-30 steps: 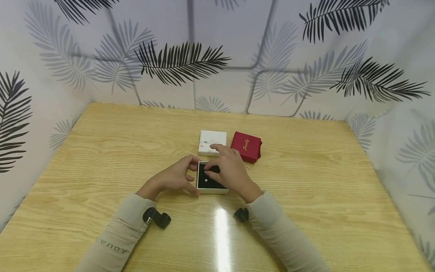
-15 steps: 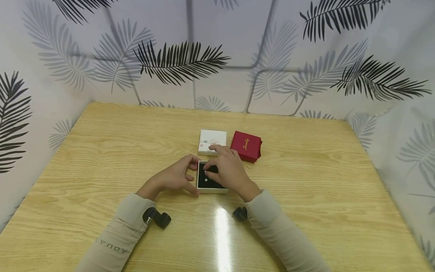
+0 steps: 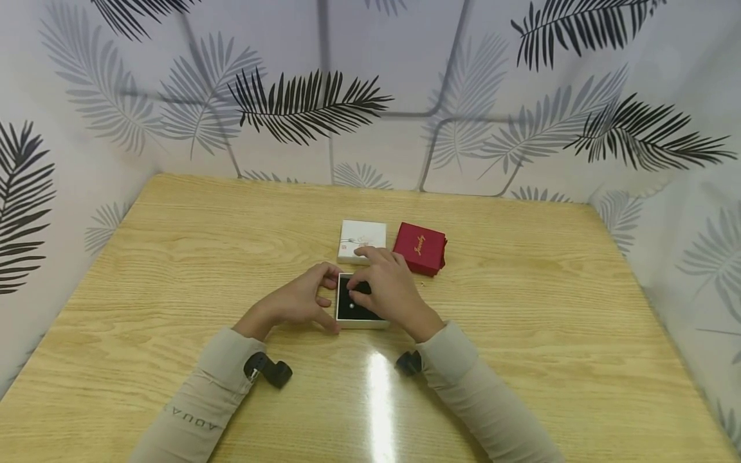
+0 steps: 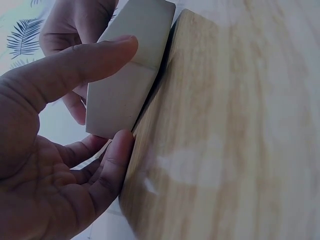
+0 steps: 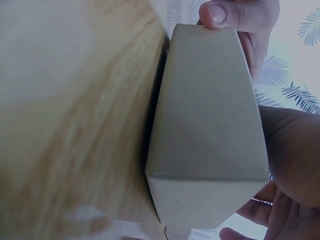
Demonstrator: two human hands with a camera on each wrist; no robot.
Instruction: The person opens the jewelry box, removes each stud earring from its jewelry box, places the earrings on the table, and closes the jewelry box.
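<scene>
A small white jewelry box (image 3: 361,325) with a black insert (image 3: 361,313) lies open-topped on the table. My left hand (image 3: 298,299) holds its left side, thumb at the near corner and fingers at the far one. In the left wrist view, the thumb (image 4: 112,55) lies along the box wall (image 4: 120,95). One pearl stud (image 3: 351,306) shows on the insert. Just above it, the thumb and forefinger of my right hand (image 3: 393,289) pinch a second pearl stud, now hidden by the fingertips. The right wrist view shows mostly the box's outer walls (image 5: 205,110).
Behind the box lies a white printed lid (image 3: 362,239), partly covered by the right hand's fingers. To its right sits a red box (image 3: 419,247) with gold lettering. A tiny speck (image 3: 422,283) lies on the wooden table (image 3: 521,308) near it. Leaf-patterned fabric stands behind.
The right fingertips have shifted slightly at the insert, and the upper pearl, glimpsed earlier, is now covered. The left hand and the boxes stay in place.
</scene>
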